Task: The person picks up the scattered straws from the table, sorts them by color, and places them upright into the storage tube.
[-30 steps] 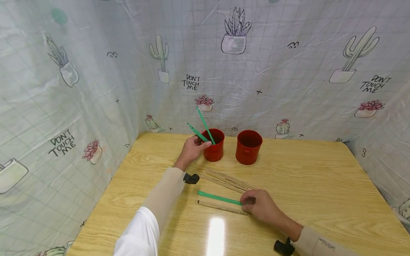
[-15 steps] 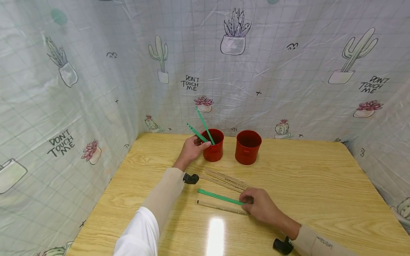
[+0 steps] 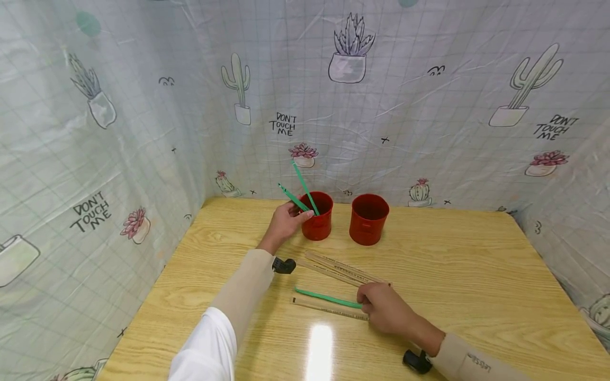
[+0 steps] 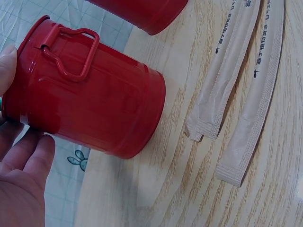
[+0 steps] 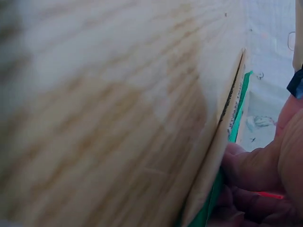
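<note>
My left hand [image 3: 284, 223] holds the left red metal cup [image 3: 316, 228] near its rim, thumb in front and fingers around the side. Slender green wrapped straws [image 3: 305, 186] lean out of that cup towards the upper left. Over the table's front part, my right hand [image 3: 387, 309] pinches one end of a green paper-wrapped straw [image 3: 329, 298]. Just below it lies a brown paper-wrapped straw [image 3: 329, 308]. In the right wrist view, the brown straw [image 5: 208, 165] partly covers the green straw [image 5: 242, 101] beside the fingers.
A second red cup [image 3: 368, 227] stands to the right of the held one. Several brown wrapped straws [image 3: 340, 269] lie between the cups and my right hand. A patterned cloth [image 3: 410, 106] hangs behind the wooden table [image 3: 457, 254].
My right hand has shifted slightly, and its green straw has turned to look thinner and more edge-on. The left hand and the cups stay in place.
</note>
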`<action>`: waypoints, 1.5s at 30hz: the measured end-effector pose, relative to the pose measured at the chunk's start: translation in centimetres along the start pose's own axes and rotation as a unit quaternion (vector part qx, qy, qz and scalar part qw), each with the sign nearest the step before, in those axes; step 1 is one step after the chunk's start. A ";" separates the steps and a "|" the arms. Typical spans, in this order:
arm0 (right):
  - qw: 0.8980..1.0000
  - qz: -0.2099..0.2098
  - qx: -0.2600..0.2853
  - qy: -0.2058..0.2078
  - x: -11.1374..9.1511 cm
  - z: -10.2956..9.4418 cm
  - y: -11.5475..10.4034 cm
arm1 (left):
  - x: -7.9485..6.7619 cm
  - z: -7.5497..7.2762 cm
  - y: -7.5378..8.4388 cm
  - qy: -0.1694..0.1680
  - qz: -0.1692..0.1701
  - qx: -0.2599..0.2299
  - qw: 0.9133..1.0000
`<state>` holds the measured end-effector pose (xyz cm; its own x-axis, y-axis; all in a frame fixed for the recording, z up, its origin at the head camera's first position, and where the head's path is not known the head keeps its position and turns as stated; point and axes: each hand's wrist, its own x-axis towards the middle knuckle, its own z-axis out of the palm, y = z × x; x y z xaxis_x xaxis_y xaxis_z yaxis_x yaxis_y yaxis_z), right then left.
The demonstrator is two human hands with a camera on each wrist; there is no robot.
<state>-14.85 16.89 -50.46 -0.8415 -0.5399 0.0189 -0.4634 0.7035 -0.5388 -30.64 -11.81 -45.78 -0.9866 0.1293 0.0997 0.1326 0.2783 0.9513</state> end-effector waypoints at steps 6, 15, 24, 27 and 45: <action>0.998 -0.026 -0.047 -0.011 -0.2 -0.2 -0.3 | -0.1 0.1 0.0 0.000 0.001 0.012 1.000; 0.998 0.017 0.041 -0.040 -0.5 -1.6 -0.2 | -0.1 0.0 0.2 -0.001 0.001 0.003 1.000; 0.992 0.004 0.124 0.002 0.0 -2.7 0.0 | -0.2 0.0 0.1 -0.001 0.004 0.004 1.000; 0.990 -0.001 0.140 0.029 0.5 -3.2 -0.4 | -0.2 -0.1 0.1 0.000 -0.001 0.004 1.000; 0.956 -0.005 0.266 0.122 4.6 -4.2 -2.6 | -0.7 0.1 0.0 0.004 0.003 0.000 1.000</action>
<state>-18.68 14.51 -45.39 -0.9077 -0.3757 0.1868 -0.3192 0.3296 -0.8885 -29.94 -11.81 -45.84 -0.9865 0.1228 0.1079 0.1385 0.2770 0.9508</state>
